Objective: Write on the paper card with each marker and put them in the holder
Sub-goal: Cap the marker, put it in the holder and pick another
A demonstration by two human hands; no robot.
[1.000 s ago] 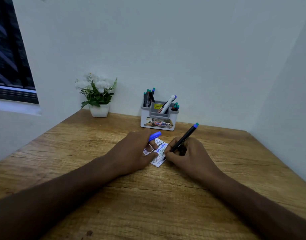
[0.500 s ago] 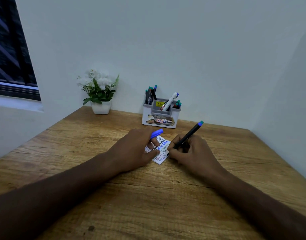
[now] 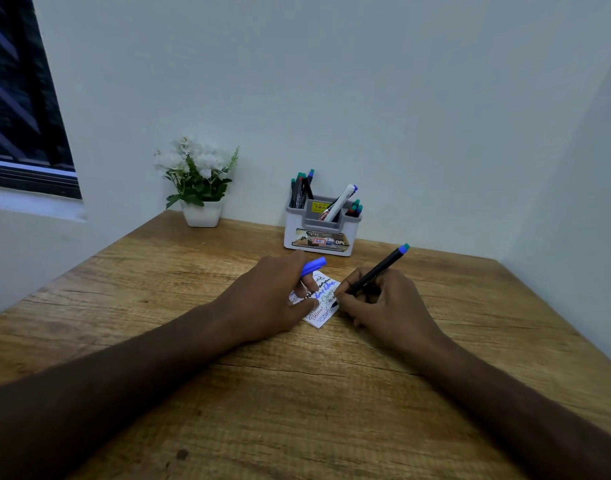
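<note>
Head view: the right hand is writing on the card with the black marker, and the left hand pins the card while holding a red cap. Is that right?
Not quite. In the head view the cap in the left hand is blue, not red. The rest holds: the right hand holds the black marker with its tip at the card, which the left hand pins.

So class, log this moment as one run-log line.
right hand: writing with marker on card | left hand: steadying card, holding blue cap | holder: behind
</note>
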